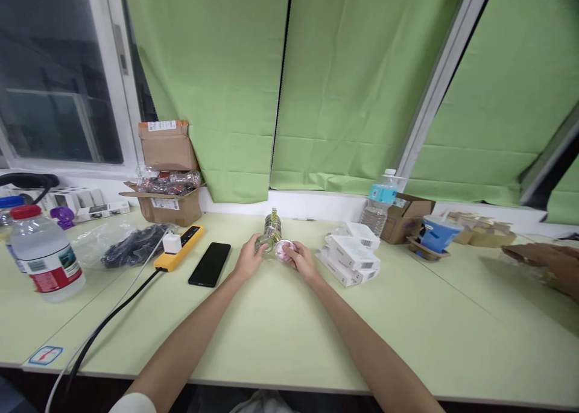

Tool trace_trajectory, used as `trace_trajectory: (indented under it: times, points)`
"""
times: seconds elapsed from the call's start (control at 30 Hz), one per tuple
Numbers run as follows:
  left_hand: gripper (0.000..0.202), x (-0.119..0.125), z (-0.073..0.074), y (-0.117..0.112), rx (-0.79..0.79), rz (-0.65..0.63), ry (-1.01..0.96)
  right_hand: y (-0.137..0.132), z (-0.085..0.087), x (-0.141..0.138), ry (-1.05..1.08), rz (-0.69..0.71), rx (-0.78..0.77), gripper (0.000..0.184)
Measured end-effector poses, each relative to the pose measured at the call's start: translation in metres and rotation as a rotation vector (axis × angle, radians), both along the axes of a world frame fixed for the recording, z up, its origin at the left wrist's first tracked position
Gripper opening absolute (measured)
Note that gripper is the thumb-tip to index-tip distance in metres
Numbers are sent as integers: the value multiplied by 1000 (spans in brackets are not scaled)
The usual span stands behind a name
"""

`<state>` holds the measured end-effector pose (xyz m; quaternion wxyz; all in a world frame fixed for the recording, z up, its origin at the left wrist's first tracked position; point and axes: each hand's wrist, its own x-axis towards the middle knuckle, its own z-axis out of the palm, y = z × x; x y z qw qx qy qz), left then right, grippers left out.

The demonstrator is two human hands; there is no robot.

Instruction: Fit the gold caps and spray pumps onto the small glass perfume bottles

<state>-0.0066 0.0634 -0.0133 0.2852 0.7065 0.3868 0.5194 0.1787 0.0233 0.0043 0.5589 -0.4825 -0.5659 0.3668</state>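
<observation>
My left hand (247, 257) is closed on a small, round, greenish see-through thing (264, 243) whose kind I cannot tell. My right hand (302, 261) grips a round disc (284, 251) with a pinkish-white face and a shiny rim. The two round things are side by side, close together, over the middle of the table. Just beyond them is a shiny, ringed, yellowish-green object (272, 223), partly hidden behind my left hand's thing. Whether it is separate from that thing is unclear.
Left of my hands lie a black phone (210, 264) and a yellow power strip (178, 248); its black cable runs off the front edge. White boxes (350, 253) are stacked to the right. Beyond them stand a water bottle (380, 205) and a blue cup (436, 232).
</observation>
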Motion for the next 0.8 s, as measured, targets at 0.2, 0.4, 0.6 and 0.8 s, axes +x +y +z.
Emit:
trace_trajectory:
  times: [0.2,0.4,0.6,0.8]
  points:
    - [37,0,-2,1,-53,-3,-33,8,-10,7,-23,-92,72,47]
    - [35,2,-6,4,-56,-73,-30,17,-18,8,24,-159,105,55]
    - [35,3,-5,4,-33,-74,-24,19,-20,7,13,-91,112,52]
    - [38,3,-9,7,-88,-101,-87,22,-22,6,80,-58,68,57]
